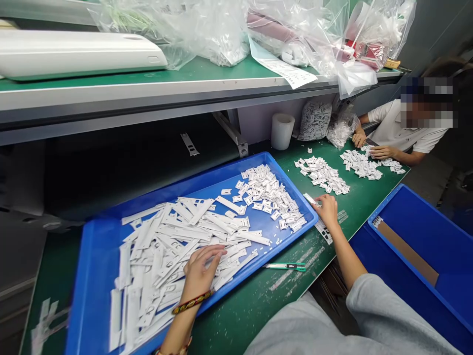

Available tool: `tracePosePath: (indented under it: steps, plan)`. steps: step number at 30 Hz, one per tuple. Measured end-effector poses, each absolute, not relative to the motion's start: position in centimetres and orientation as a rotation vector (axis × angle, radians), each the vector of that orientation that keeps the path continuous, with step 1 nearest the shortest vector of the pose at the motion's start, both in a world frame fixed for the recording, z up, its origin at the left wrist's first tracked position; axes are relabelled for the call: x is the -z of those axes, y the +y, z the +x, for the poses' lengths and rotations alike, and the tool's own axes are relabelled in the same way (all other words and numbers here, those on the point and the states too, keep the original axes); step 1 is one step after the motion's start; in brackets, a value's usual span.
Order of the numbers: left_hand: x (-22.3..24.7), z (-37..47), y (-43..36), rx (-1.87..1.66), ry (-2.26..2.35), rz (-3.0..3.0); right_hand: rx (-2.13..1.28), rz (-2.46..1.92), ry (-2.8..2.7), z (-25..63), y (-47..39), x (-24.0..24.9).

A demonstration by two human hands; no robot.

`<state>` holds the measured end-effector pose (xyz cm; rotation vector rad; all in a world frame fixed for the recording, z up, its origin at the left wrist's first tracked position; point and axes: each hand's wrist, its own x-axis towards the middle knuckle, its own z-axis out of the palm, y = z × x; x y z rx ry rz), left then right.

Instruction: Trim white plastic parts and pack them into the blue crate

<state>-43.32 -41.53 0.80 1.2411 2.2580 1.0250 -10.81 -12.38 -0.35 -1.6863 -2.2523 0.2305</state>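
Note:
My left hand [202, 268] is over the blue tray [82, 276], among a heap of long white plastic strips [162, 256]. Its thumb and fingers come together at the tips; whether a strip is pinched there I cannot make out. To the right of the tray, my right hand [327, 210] has its fingers closed on a white plastic strip with holes [324, 231], which lies along the tray's edge on the green table. Small white plastic pieces [271, 192] are heaped at the tray's far right end. A green utility knife [286, 266] lies just in front of the tray.
Farther right are piles of small white pieces [323, 173], where a co-worker's hands [382, 152] handle more. A white roll [283, 131] and a filled clear bag [315, 121] stand behind. A shelf [207, 74] overhangs the table. Blue bins [424, 227] are at right.

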Motion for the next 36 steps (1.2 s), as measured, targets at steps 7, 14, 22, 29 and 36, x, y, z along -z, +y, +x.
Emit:
tracePosePath:
  steps: [7, 14, 22, 29, 36]
  plan:
    - [-0.9, -43.7, -41.7, -0.968, 2.297, 1.217, -0.235, -1.745, -2.051, -6.4, -14.7, 1.2]
    - [0.9, -44.0, -41.6, -0.896, 2.543, 1.166, -0.134, -1.759, -2.035, -6.4, -17.3, 2.7]
    - [0.1, -42.7, -40.6, -0.295, 2.624, 1.234, -0.131, -1.364, -1.962, -10.1, -20.6, -1.0]
    - [-0.5, -41.7, -41.1, -0.370, 2.640, 1.235, -0.511, -0.817, -2.389, -22.4, -22.0, -3.9]
    - [-1.1, -41.3, -42.0, -0.481, 2.599, 1.238, -0.522, -0.861, -2.994, -35.6, -20.1, -2.8]
